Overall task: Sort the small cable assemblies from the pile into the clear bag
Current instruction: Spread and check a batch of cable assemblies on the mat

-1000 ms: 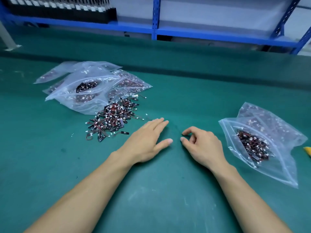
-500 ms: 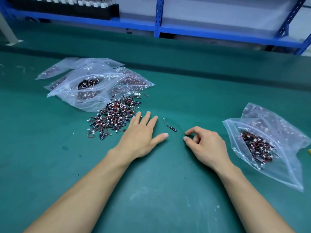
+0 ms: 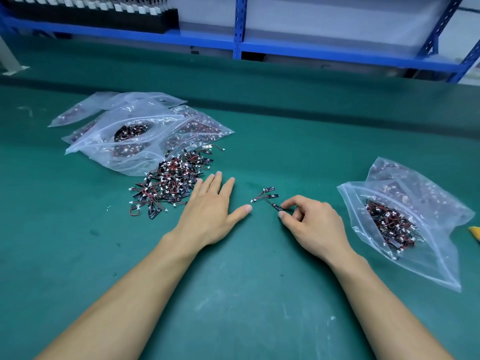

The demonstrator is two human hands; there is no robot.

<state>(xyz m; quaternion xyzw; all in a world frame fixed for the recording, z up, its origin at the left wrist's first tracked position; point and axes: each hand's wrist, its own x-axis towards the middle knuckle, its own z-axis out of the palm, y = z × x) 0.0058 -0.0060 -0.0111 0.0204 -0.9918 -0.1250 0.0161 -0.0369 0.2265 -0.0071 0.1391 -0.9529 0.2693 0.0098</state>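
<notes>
My left hand (image 3: 207, 216) lies flat, fingers straight, on the green mat (image 3: 233, 294) just beside the pile (image 3: 171, 183). My right hand (image 3: 314, 224) pinches one cable assembly (image 3: 275, 206) between thumb and forefinger, with two loose assemblies (image 3: 268, 192) just beyond it. The clear bag (image 3: 441, 268) lies partly filled to my right.

Green mat (image 3: 233, 294); blue rack (image 3: 240, 27) behind; yellow object (image 3: 475, 231) right edge.
</notes>
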